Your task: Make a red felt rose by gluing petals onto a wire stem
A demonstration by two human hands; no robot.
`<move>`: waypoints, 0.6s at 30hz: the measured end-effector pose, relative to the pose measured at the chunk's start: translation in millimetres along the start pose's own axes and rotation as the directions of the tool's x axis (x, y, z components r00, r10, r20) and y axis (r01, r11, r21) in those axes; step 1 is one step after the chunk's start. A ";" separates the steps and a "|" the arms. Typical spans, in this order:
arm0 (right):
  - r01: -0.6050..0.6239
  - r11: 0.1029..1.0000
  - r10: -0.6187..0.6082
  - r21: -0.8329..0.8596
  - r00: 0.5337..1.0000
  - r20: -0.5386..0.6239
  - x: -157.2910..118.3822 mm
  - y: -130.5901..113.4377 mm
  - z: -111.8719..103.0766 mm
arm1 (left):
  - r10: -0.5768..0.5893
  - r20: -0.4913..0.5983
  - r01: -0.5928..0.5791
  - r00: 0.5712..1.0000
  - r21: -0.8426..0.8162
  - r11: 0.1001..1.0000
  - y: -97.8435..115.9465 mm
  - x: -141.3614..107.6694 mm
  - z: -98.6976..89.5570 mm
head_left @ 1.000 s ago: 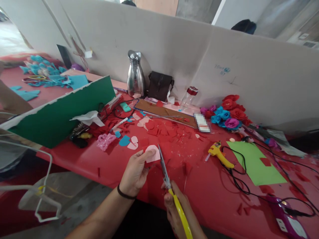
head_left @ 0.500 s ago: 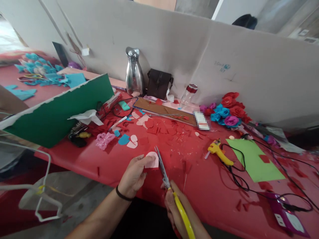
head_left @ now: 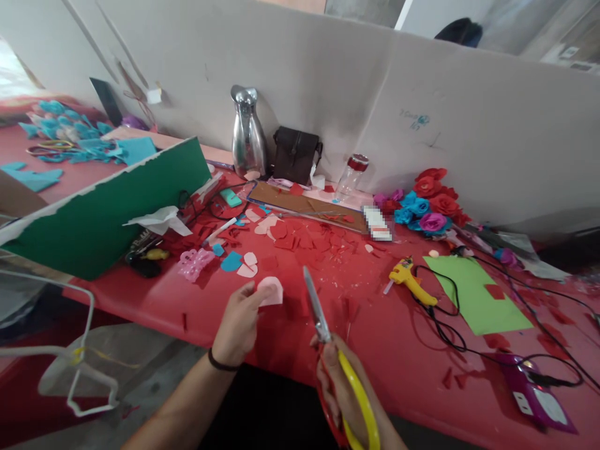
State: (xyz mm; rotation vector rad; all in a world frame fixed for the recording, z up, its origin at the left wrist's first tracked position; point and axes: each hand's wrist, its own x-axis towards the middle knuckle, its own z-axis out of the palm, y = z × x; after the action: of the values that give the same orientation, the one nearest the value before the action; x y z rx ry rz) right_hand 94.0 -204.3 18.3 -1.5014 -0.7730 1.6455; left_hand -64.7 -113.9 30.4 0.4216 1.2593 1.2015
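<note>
Between the thumb and fingers of my left hand (head_left: 240, 319) is a pale pink paper petal (head_left: 272, 291), rounded at the top and straight at its lower edge. My right hand (head_left: 340, 369) is wrapped around the yellow and red handles of a pair of scissors (head_left: 317, 306). Their blades look closed and point away from me, apart from the pink petal on its right. Just beyond my left hand lie loose pink petals (head_left: 248, 265) and a blue petal (head_left: 231, 262). A spread of red petals (head_left: 300, 236) covers the middle of the red table.
A yellow glue gun (head_left: 412, 284) with its black cord lies right, beside a green sheet (head_left: 482, 300) and a purple power strip (head_left: 539, 394). A green board (head_left: 107, 212) stands left. Along the wall are a metal jug (head_left: 249, 134), a glass jar (head_left: 350, 178) and paper flowers (head_left: 431, 203).
My left hand has moved left with the pink petal, away from the scissors. The blades have closed together and the right hand has turned slightly.
</note>
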 end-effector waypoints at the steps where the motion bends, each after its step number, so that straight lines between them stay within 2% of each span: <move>1: -0.017 0.999 0.017 0.034 1.000 -0.013 0.3 -4.1 -4.4 | 0.077 -0.029 -0.076 0.997 0.032 0.997 3.2 1.3 -3.7; 2: -0.023 0.997 0.025 0.073 0.999 -0.028 1.1 -8.6 -9.2 | 0.140 -0.037 -0.136 0.989 0.079 0.988 6.9 2.1 -7.1; 4: 0.008 0.992 -0.004 0.127 0.999 -0.035 3.9 -18.5 -18.1 | 0.168 0.043 -0.173 0.985 0.195 0.965 14.1 1.8 -11.6; 6: 0.088 0.991 -0.082 0.104 0.995 -0.060 7.8 -28.1 -23.7 | 0.110 0.178 -0.160 0.978 0.298 0.941 19.0 -1.1 -11.4; 8: 0.173 0.985 -0.171 0.020 0.981 -0.092 11.4 -37.0 -24.8 | 0.044 0.303 -0.151 0.952 0.342 0.928 21.2 -5.9 -6.2; 11: 0.241 0.967 -0.246 -0.084 0.968 -0.056 14.7 -48.7 -19.9 | -0.072 0.496 -0.129 0.865 0.360 0.924 23.8 -14.0 6.6; 14: 0.273 0.960 -0.272 -0.058 0.962 0.031 16.1 -53.9 -12.6 | -0.159 0.644 -0.174 0.749 0.422 0.890 30.7 -18.4 17.4; 15: 0.287 0.958 -0.285 -0.030 0.958 0.041 16.5 -53.2 -10.4 | -0.175 0.669 -0.200 0.722 0.444 0.874 33.5 -18.8 19.5; 17: 0.321 0.947 -0.321 0.018 0.947 0.019 17.9 -48.6 -6.4 | -0.196 0.684 -0.216 0.703 0.468 0.857 37.2 -19.1 21.8; 18: 0.345 0.938 -0.345 0.032 0.939 -0.015 19.0 -45.3 -4.5 | -0.196 0.674 -0.193 0.712 0.456 0.869 37.0 -19.6 22.3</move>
State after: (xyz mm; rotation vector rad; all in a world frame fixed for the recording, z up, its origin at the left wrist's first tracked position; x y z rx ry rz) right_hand 104.4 -164.7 45.9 -1.2639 -0.9395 1.3790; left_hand -58.9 -108.8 77.2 1.1542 0.8522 0.5640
